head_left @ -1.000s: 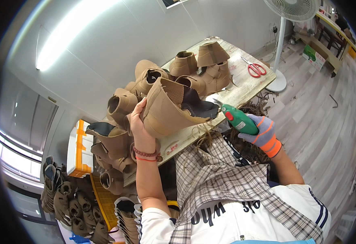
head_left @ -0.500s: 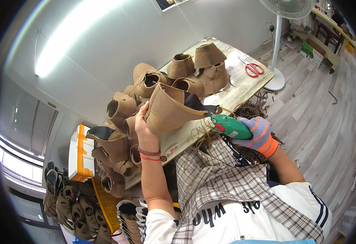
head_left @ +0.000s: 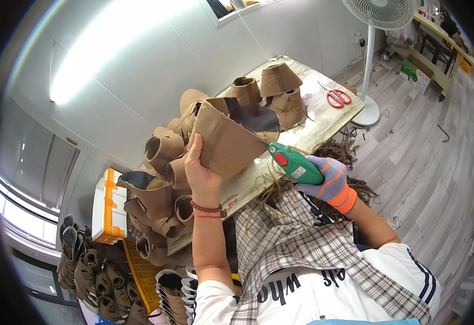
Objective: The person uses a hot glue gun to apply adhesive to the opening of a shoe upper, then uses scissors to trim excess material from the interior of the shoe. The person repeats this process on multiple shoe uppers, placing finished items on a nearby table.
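Note:
My left hand (head_left: 204,176) grips a brown shoe upper (head_left: 229,142) with a dark lining, holding it raised over the table. The thumb lies on its outer face; the other fingers are hidden behind it. In a grey and orange glove, my right hand (head_left: 331,181) is closed around a green hand-held power tool (head_left: 295,164) with a red button. The tool's narrow tip is at the right edge of the upper; whether they touch, I cannot tell. Behind the held piece, several more brown shoe uppers (head_left: 164,145) are heaped on the table (head_left: 323,122).
Red-handled scissors (head_left: 338,97) lie at the table's far right. Brown trimmed strips (head_left: 348,154) hang and pile by its right edge. A standing fan (head_left: 369,70) is beyond. Left of the table are a white and orange box (head_left: 106,206) and a yellow crate (head_left: 141,268).
The left hand has turned the upper, so its broad outer side now faces me. My right hand and the tool have shifted slightly left, keeping close to the upper's edge.

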A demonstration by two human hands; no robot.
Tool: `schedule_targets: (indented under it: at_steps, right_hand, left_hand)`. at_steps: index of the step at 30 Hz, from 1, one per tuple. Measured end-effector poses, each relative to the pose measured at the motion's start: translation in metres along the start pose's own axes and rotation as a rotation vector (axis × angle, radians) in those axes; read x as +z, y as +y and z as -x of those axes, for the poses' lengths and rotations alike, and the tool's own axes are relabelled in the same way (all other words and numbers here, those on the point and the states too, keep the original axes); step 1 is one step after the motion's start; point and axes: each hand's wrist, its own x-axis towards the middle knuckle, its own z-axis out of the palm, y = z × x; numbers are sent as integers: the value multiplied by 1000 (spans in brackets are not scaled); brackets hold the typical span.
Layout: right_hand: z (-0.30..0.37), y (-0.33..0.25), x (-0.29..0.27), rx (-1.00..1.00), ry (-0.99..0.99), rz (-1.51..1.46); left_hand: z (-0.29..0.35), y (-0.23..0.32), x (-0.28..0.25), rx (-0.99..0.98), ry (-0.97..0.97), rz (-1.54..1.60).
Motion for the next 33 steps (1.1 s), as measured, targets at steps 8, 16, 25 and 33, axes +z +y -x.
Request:
schedule_targets:
  at_steps: [8,16,25,33]
  right_hand:
    - [1,26,14,451,10,-329]
    - [-31,183,-1,871,-32,232]
    - [-122,293,41,751,-337,673]
    - [-124,398,14,348,90,803]
  left_hand:
    - [-5,42,-2,290,-111,-1096]
    - [-67,123,-77,423,44,-2054]
    - [-73,78,-56,575,-242,-2408]
    - [-41,76,-72,975,-198,-2249]
